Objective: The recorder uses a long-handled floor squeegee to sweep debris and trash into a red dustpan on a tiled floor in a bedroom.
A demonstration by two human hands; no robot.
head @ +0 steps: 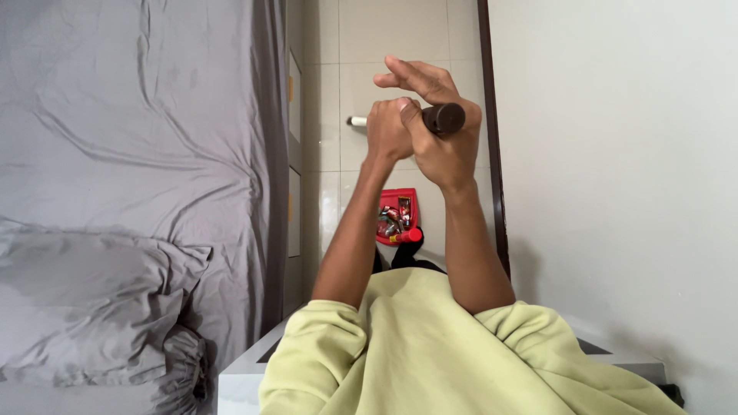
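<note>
Above the tiled floor (384, 46), beside the grey bed (131, 154), I hold a long handle (442, 119) level, its axis running left to right. Its dark rounded end points right; its pale end (356, 121) points left. My left hand (387, 132) closes around it, my right hand (442, 127) grips with upper fingers (407, 75) extended.

Grey-sheeted bed (131, 154), pale tiled floor (384, 38), white wall (615, 154)

Pale yellow-green sweatshirt, sleeves (327, 327) pushed up forearms.
</note>
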